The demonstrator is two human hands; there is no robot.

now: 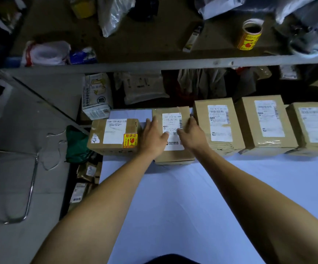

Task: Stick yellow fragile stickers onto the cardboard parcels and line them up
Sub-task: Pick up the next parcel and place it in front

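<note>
Several cardboard parcels stand in a row on the pale blue table. The leftmost parcel carries a yellow fragile sticker at its front right corner. The second parcel has a white shipping label. My left hand lies on this parcel's left side and my right hand on its right side, thumbs meeting over the label, fingers reaching along the box edges. Three more parcels stand to the right, with no yellow sticker showing. A roll of yellow fragile stickers stands on the shelf above.
A metal shelf rail crosses above the row, with bags and packets on and under the shelf. A printed white box stands behind the leftmost parcel. Off the table's left edge lie a green bag, small packages and a chrome chair frame.
</note>
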